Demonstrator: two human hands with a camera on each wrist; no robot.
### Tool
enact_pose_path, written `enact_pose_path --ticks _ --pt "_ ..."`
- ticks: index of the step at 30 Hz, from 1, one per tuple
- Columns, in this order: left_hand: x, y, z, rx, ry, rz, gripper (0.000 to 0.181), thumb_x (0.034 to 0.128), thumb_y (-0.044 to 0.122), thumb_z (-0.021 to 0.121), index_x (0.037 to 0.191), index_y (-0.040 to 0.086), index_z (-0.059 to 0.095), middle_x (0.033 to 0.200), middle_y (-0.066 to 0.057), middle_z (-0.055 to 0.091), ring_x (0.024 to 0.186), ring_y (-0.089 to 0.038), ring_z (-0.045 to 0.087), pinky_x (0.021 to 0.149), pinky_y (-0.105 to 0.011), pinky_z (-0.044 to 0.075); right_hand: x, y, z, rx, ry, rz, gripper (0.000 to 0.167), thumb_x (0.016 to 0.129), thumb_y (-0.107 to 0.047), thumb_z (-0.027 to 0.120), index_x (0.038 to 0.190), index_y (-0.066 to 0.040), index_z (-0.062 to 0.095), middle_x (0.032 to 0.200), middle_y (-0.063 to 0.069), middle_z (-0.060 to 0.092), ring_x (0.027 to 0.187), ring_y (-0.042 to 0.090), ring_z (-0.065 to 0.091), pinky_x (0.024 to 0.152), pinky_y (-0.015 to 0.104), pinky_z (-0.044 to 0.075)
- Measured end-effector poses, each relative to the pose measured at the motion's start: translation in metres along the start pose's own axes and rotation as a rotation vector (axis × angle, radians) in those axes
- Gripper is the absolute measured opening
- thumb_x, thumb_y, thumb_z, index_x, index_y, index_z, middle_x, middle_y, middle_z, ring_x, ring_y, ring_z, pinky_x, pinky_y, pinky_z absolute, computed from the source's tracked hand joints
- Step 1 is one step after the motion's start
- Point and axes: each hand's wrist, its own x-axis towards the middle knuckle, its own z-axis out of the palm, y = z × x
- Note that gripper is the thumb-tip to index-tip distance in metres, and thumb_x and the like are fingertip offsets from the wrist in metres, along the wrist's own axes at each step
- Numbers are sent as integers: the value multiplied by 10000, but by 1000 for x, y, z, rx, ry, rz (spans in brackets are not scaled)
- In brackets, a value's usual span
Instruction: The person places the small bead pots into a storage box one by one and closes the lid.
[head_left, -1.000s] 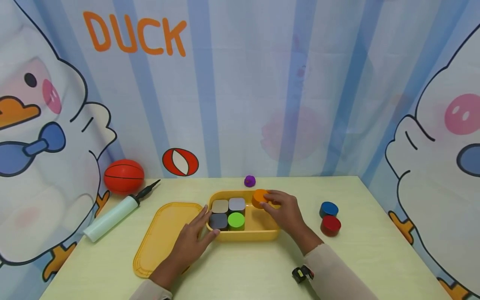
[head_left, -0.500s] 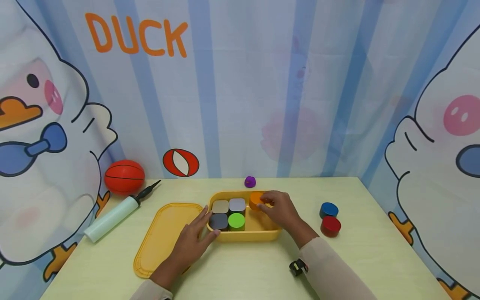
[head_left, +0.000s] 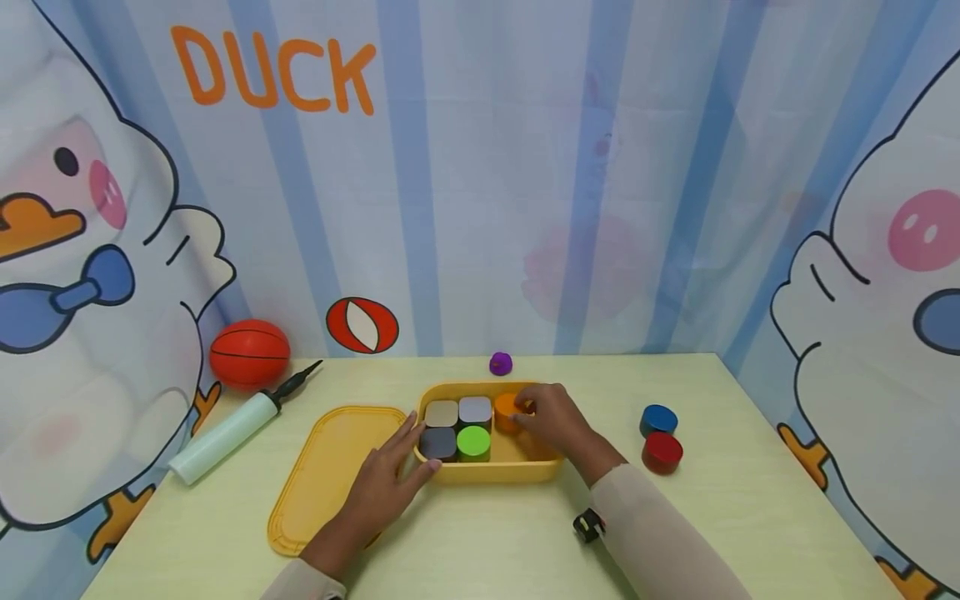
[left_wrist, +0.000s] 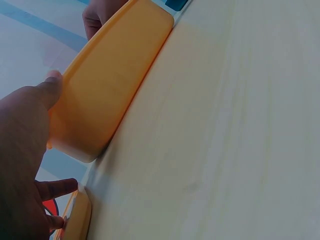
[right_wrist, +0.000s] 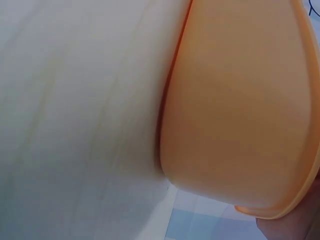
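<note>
A yellow rectangular box (head_left: 498, 473) stands on the table. At its left end sit a beige block (head_left: 441, 412), a pale grey block (head_left: 475, 410), a dark grey block (head_left: 438, 443) and a green round piece (head_left: 473, 443). My right hand (head_left: 557, 419) pinches an orange round piece (head_left: 506, 413) low inside the box, beside the pale grey block. My left hand (head_left: 384, 487) rests against the box's left end with fingers extended; in the left wrist view its thumb (left_wrist: 52, 82) touches the rim. The right wrist view shows mostly the box's outer wall (right_wrist: 240, 100).
A yellow lid (head_left: 322, 467) lies left of the box. Blue (head_left: 658, 420) and red (head_left: 662, 452) round pieces sit to the right. Behind are a small purple object (head_left: 500, 363), a red ball (head_left: 250, 354) and a pale green hand pump (head_left: 225, 437).
My right hand has moved left and slightly lower with the orange round piece, bringing it down next to the pale grey block. The left hand stays in place.
</note>
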Motion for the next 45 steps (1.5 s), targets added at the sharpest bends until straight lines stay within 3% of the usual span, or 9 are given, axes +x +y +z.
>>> enact_pose_path --ticks 15,25,30,35,40,45 --pt "1 0 0 31 25 48 747 1080 523 652 1687 143 439 1806 -6 306 1649 -343 368 1225 -862 238 4 -4 1 -57 -28 27 193 951 -114 859 1105 -2 831 1122 126 805 922 231 682 956 421 647" --pt "1 -1 2 7 25 38 767 1066 547 663 1685 150 445 1805 2 307 1651 -342 359 1233 -860 220 4 -6 1 -68 -47 58 185 946 -101 860 1098 -3 821 1105 117 792 922 229 663 957 411 644" --pt "1 0 2 -9 9 10 766 1061 540 676 1689 169 442 1809 35 288 1665 -315 337 1264 -834 196 1 -3 -2 -56 -41 40 195 957 -128 853 1112 -14 821 1132 123 804 1026 274 720 1015 466 638" --pt "1 -1 4 -8 0 1 768 1061 531 682 1692 169 436 1811 38 282 1671 -313 326 1275 -820 195 -6 0 -8 -34 35 -37 239 953 -161 862 1123 1 824 1184 157 814 1176 370 733 1102 543 586" --pt "1 -1 2 -5 1 10 770 1062 534 678 1693 168 433 1809 33 285 1667 -310 330 1267 -830 193 -14 7 -18 -1 119 -96 283 951 -164 863 1162 20 823 1315 200 780 1335 431 670 1200 593 503" --pt "1 -4 2 2 8 22 764 1065 538 671 1691 168 435 1807 22 294 1662 -315 339 1253 -846 199 -21 15 -29 19 156 -86 352 985 -208 831 1256 14 797 1470 189 705 1483 444 557 1259 635 426"
